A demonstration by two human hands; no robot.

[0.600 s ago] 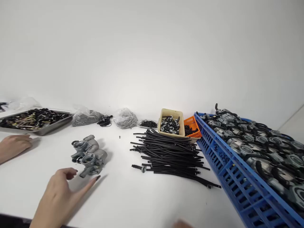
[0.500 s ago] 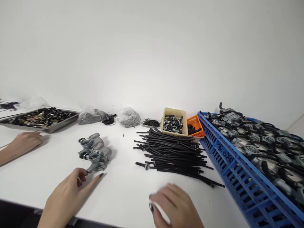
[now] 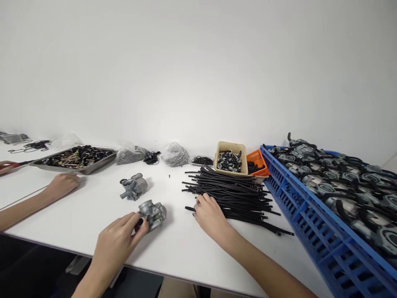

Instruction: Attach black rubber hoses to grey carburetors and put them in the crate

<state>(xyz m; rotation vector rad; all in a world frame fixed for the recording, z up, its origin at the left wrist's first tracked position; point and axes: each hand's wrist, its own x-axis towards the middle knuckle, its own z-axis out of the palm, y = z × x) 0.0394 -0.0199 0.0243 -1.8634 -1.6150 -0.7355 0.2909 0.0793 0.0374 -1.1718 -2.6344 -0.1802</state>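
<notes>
White table bears a carburetor, left hand fingers clamped on it; to its right, right hand fingers curl onto hoses, grip unclear.

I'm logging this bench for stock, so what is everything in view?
Near carburettor: one, grey, table front.
Far carburettor: one, grey, mid-table.
Tubes: many, black, piled centre.
Tub: one, beige, behind tubes, holds metal fittings.
Basket: one, orange, beside tub.
Crate: one, blue, right, full of grey carburettors.
Tray: one, steel, back left.
Bags: two, clear, back centre.
Co-worker's hand: one, far left.
Table: one, white.
Left hand: grips near carburettor.
Right hand: fingers at tube pile.
</notes>
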